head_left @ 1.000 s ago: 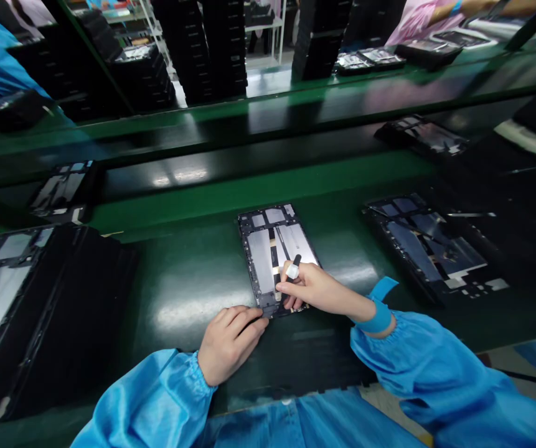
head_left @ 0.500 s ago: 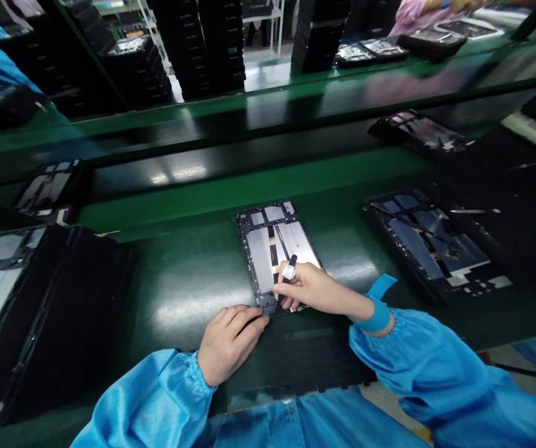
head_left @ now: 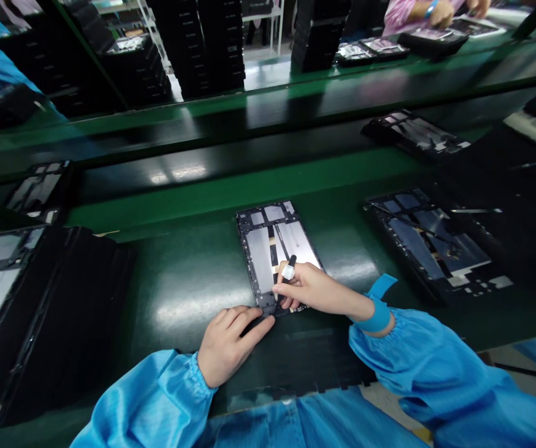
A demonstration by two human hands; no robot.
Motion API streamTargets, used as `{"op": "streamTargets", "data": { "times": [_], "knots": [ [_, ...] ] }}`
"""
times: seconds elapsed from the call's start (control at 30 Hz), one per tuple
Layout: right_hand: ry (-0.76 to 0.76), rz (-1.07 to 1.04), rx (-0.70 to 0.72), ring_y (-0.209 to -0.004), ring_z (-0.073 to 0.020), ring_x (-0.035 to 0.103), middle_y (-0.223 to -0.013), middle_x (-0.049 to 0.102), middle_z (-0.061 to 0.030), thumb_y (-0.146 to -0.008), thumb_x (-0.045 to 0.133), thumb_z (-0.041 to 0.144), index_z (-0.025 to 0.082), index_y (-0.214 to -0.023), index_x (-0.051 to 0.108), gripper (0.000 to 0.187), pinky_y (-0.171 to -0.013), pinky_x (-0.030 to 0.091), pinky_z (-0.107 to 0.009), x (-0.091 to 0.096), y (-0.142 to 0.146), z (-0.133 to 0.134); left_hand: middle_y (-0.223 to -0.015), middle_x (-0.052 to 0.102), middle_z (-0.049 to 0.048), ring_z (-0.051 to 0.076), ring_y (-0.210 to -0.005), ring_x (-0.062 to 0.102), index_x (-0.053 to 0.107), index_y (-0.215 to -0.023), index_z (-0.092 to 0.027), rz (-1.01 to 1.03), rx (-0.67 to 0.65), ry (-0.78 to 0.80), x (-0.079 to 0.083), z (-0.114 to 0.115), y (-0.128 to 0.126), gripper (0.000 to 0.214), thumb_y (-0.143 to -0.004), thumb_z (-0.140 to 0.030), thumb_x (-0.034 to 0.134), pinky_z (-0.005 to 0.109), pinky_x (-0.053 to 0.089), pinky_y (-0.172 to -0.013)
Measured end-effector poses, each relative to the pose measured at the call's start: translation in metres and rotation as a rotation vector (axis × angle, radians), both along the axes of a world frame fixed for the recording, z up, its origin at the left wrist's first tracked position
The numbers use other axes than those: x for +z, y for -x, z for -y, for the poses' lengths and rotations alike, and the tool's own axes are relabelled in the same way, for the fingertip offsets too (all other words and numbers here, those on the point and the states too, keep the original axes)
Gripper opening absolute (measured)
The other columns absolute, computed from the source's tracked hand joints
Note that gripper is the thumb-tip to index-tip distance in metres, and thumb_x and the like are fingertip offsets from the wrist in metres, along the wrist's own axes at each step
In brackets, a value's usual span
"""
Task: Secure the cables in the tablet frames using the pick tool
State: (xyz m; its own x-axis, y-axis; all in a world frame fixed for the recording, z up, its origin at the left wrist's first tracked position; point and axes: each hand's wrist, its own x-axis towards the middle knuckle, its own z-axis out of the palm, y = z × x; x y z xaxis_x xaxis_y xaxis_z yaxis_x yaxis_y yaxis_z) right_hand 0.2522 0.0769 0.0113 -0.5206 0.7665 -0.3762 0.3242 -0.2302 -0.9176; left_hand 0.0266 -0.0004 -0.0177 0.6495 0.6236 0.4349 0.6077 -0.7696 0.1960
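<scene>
An opened tablet (head_left: 257, 252) lies flat on the green bench, its silver inner plates and a dark ribbon cable facing up. My right hand (head_left: 302, 286) grips a pen-shaped tool (head_left: 291, 264) with a black end and a white wrapped band. The tool's tip points down at the near end of the tablet, mostly covered by my fingers. My left hand (head_left: 233, 339) rests with its fingers stretched out at the tablet's near left corner, the fingertips on or close to its edge and the thumb apart.
Stacked black trays (head_left: 76, 298) with a tablet on top stand at left. At right lies another opened tablet (head_left: 417, 236) with loose small parts. Further trays with tablets (head_left: 417, 130) sit on the dark belt (head_left: 230, 155). A co-worker's hands (head_left: 438, 12) show at the back right.
My left thumb has stretched out to the right along the tablet's near edge. The trays on the belt have shifted left. A co-worker's hands have come lower into view. My right hand has barely moved.
</scene>
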Motion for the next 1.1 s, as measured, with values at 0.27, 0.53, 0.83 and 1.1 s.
{"op": "streamTargets", "data": {
  "times": [0.27, 0.53, 0.83, 1.1],
  "knots": [
    [-0.057, -0.047, -0.147, -0.063, -0.0183, 0.071, -0.064, 0.065, 0.0014, -0.086, 0.063, 0.036, 0.021, -0.080, 0.053, 0.019, -0.051, 0.056, -0.025, 0.004, -0.010, 0.007, -0.112, 0.065, 0.0088, 0.021, -0.095, 0.056, 0.060, -0.124, -0.017, -0.155, 0.028, -0.038, 0.006, 0.004, -0.003, 0.035, -0.102, -0.012, 0.034, 0.033, 0.043, -0.075],
    [-0.292, 0.100, -0.233, -0.059, -0.0159, 0.063, -0.067, 0.061, 0.0011, -0.092, 0.057, 0.035, 0.021, -0.081, 0.055, 0.018, -0.052, 0.049, -0.026, -0.005, -0.031, 0.035, -0.111, 0.063, 0.0093, 0.022, -0.096, 0.056, 0.059, -0.125, -0.018, -0.131, 0.032, -0.004, 0.005, 0.004, -0.004, 0.033, -0.100, -0.011, 0.038, 0.033, 0.045, -0.076],
    [-0.246, 0.033, -0.245, -0.066, -0.0177, 0.067, -0.069, 0.061, 0.0009, -0.092, 0.058, 0.035, 0.021, -0.083, 0.056, 0.017, -0.051, 0.049, -0.025, -0.007, -0.028, 0.034, -0.112, 0.061, 0.0103, 0.023, -0.097, 0.055, 0.058, -0.126, -0.017, -0.108, 0.029, 0.019, 0.000, 0.005, -0.003, 0.032, -0.098, -0.010, 0.043, 0.035, 0.047, -0.078],
    [-0.150, -0.008, -0.322, -0.061, -0.0179, 0.069, -0.065, 0.066, 0.0005, -0.089, 0.061, 0.035, 0.021, -0.084, 0.054, 0.017, -0.049, 0.049, -0.024, -0.012, -0.026, 0.036, -0.115, 0.061, 0.0110, 0.023, -0.102, 0.056, 0.058, -0.127, -0.018, -0.119, 0.039, -0.029, -0.004, 0.005, -0.003, 0.033, -0.098, -0.011, 0.044, 0.036, 0.049, -0.080]
  ]
}}
